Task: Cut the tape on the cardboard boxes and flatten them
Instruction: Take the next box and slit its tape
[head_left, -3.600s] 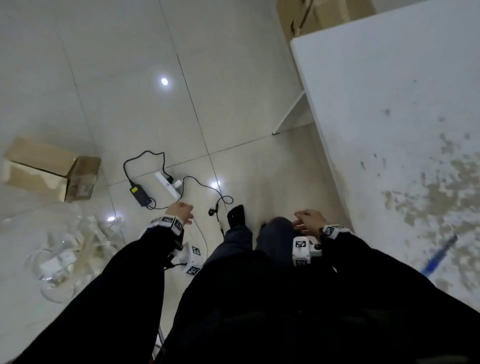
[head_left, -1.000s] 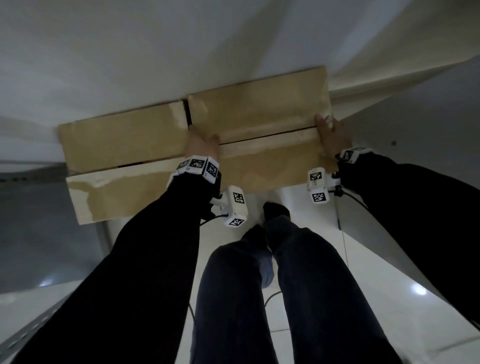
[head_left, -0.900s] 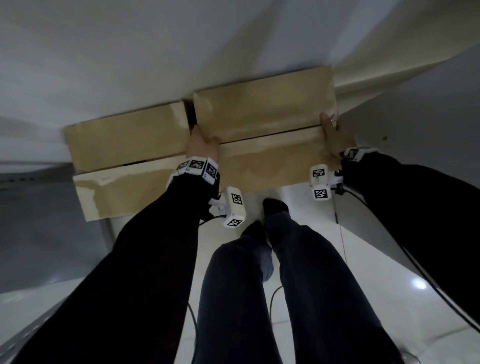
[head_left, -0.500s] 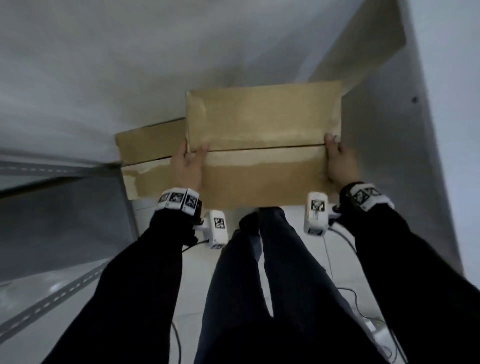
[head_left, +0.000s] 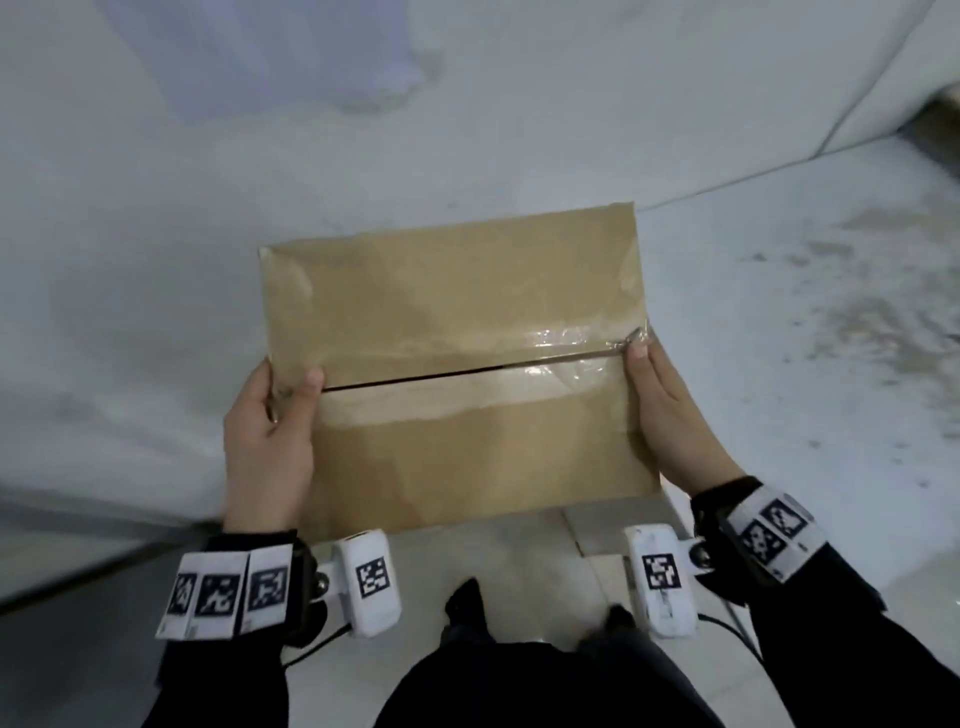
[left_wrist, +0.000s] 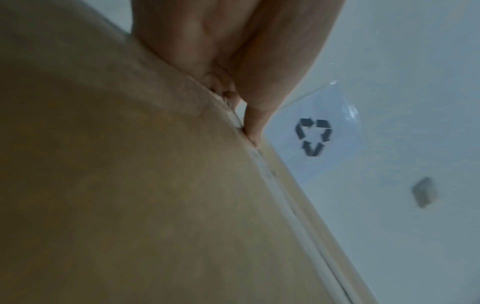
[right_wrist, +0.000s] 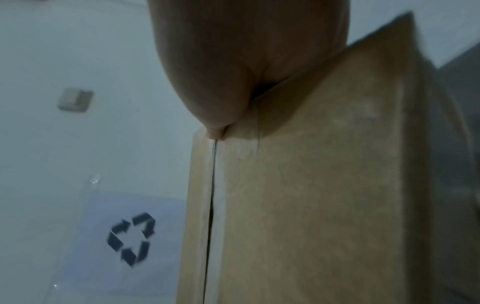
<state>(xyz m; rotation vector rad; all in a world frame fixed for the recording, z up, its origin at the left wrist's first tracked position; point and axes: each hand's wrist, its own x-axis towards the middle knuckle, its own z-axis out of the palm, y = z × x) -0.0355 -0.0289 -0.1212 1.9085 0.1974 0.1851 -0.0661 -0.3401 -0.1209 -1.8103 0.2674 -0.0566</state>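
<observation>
A brown cardboard box (head_left: 457, 374) is held up in front of me, between both hands. Its top flaps meet at a dark seam (head_left: 467, 370) edged with torn clear tape (head_left: 561, 340); the slit gapes slightly. My left hand (head_left: 270, 426) grips the box's left end, thumb laid on top by the seam. My right hand (head_left: 670, 415) holds the right end, thumb at the top edge next to a tape shred. The left wrist view has the left hand (left_wrist: 233, 61) against the box (left_wrist: 130, 185). In the right wrist view the right hand (right_wrist: 246, 61) lies on the box (right_wrist: 324, 195).
A white stained tabletop (head_left: 831, 312) lies to the right and a pale wall behind. A clear plastic bag with a recycling mark (left_wrist: 313, 136) and a wall switch (left_wrist: 424, 194) show past the box. Tiled floor (head_left: 493, 551) and my shoe (head_left: 465, 597) are below.
The box was pulled away from a second box beside it and lifted up toward me. The second box is no longer in view. Both hands kept hold of its ends.
</observation>
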